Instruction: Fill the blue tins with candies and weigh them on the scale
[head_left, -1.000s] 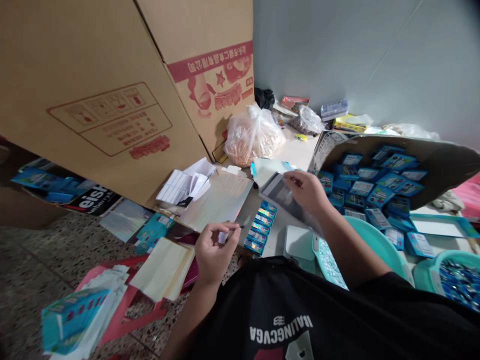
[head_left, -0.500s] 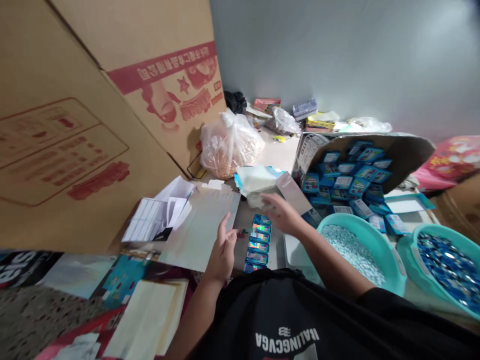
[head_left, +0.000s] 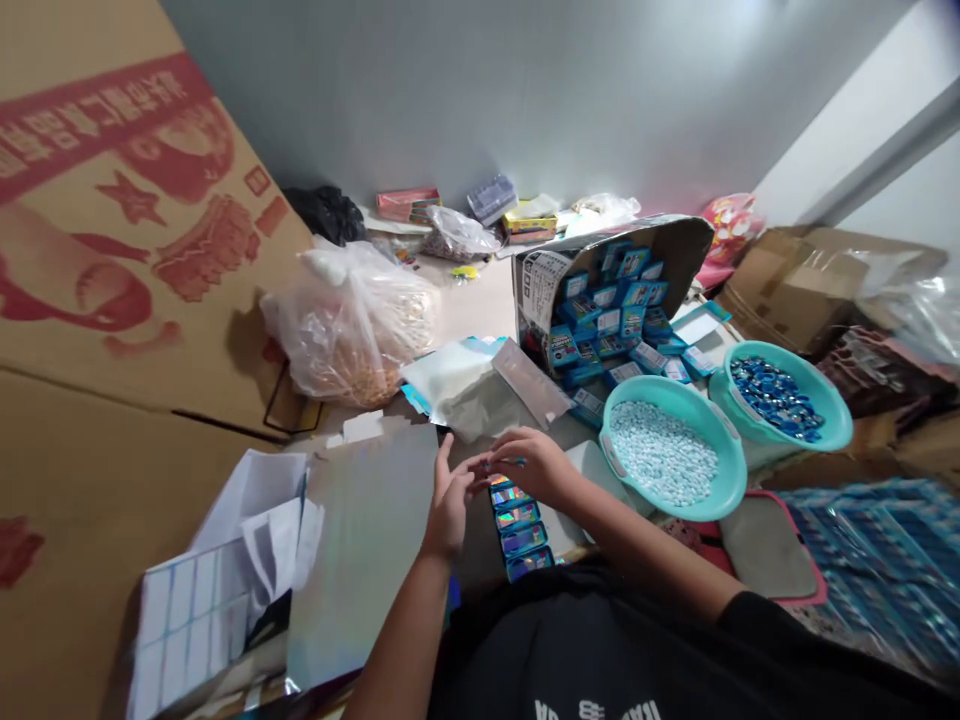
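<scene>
My left hand (head_left: 452, 500) and my right hand (head_left: 534, 466) meet at the fingertips above the work surface. The left thumb points up, while its other fingers curl in toward the right hand. Bent together, the right fingers close at that meeting point. Small dark-blue bits show between the fingers, too small to name. Just below the right hand lies a row of small blue tins (head_left: 523, 540) with shiny, rainbow-reflecting insides; the hand covers its far end. Beyond the fingers rests a crumpled translucent bag (head_left: 484, 408), with a flat pale sleeve (head_left: 531, 383) beside it.
Right of me stand a turquoise basin of pale pellets (head_left: 660, 455) and a turquoise basin of blue shiny pieces (head_left: 776, 400). Behind them a tilted carton (head_left: 541, 300) holds several small blue boxes. Shiny sheets (head_left: 367, 540), a knotted bag (head_left: 352, 330) and a large carton (head_left: 97, 440) occupy the left.
My right hand has come back from the crumpled bag to meet my left hand's fingertips. The view has turned right, bringing more of the right side into sight.
</scene>
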